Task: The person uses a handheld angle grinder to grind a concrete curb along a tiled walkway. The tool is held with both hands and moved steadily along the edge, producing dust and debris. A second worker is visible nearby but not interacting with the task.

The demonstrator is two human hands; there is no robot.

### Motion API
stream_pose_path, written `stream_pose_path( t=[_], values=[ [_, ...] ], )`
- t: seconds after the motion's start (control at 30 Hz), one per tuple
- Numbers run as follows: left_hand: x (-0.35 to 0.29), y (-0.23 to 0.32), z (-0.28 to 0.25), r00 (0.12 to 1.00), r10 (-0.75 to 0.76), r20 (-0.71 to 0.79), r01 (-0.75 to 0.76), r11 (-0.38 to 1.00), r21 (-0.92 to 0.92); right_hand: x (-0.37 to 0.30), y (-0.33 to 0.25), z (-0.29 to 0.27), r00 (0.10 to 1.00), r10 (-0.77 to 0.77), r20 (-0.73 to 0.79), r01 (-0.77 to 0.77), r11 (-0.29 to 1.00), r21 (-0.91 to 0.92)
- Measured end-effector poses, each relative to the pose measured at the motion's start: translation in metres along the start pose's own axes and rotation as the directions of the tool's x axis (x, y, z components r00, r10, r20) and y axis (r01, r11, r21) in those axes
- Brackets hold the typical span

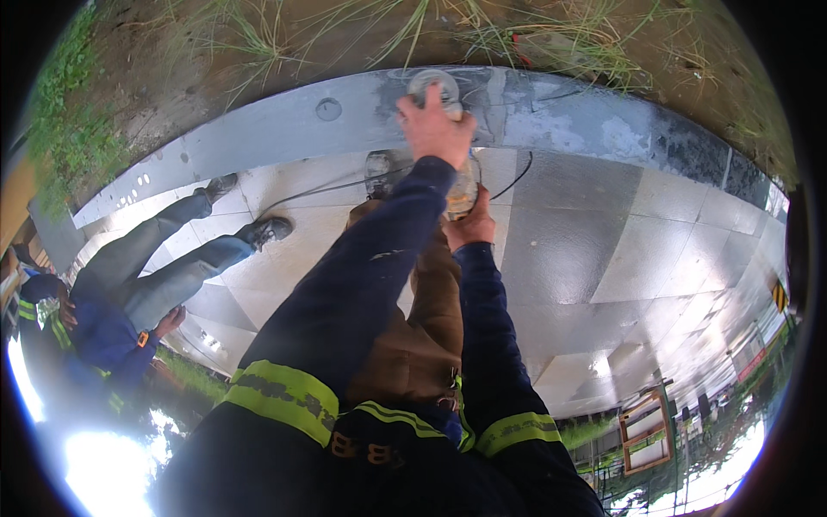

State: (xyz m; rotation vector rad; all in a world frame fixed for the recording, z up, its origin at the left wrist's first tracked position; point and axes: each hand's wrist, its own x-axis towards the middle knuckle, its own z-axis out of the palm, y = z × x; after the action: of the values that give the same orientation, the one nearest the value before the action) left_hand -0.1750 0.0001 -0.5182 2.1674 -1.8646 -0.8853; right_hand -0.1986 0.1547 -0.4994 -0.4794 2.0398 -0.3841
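Observation:
My left hand (pixel 435 131) is closed over the head of an angle grinder (pixel 466 185), its fingers reaching toward the round disc end (pixel 441 80). Farther back, my right hand (pixel 472 226) wraps round the dusty, stained body of the same tool. The disc end lies on the grey stone kerb (pixel 370 108), near its outer edge. Smeared, wet-looking marks cover the kerb around it. Part of the grinder is hidden behind my left hand and sleeve.
A dark cable (pixel 323 188) crosses the paving slabs (pixel 560 233); a short cord (pixel 519 179) curves beside the tool. My shoe (pixel 377 172) stands close to the kerb. At the left is another person (pixel 146 267). Soil and grass (pixel 586 52) lie beyond the kerb.

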Motion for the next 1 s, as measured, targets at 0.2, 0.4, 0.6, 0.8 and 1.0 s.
stream_pose_path(
  t=[0.2,0.4,0.6,0.8,1.0],
  values=[
    [0.02,-0.046,-0.037,0.992,-0.07,-0.107,0.064,0.996,-0.057,-0.006,-0.029,0.031,0.984,0.043,0.171,-0.008,0.98,-0.197],
    [0.007,-0.03,-0.017,0.997,-0.036,-0.072,0.033,0.999,-0.043,-0.012,-0.021,0.013,0.998,0.041,0.049,-0.033,0.988,-0.153],
    [0.021,-0.048,-0.032,0.992,-0.056,-0.11,0.047,0.996,-0.077,-0.006,-0.023,0.036,0.994,-0.041,0.097,0.054,0.989,-0.141],
    [0.005,-0.044,-0.032,0.992,-0.091,-0.087,0.086,0.995,-0.054,-0.021,-0.024,0.021,0.996,0.014,0.092,0.001,0.986,-0.165],
    [0.029,-0.053,-0.033,0.989,-0.02,-0.144,0.018,1.0,-0.018,-0.008,-0.033,0.046,0.996,-0.056,0.064,0.063,0.992,-0.11]
  ],
)
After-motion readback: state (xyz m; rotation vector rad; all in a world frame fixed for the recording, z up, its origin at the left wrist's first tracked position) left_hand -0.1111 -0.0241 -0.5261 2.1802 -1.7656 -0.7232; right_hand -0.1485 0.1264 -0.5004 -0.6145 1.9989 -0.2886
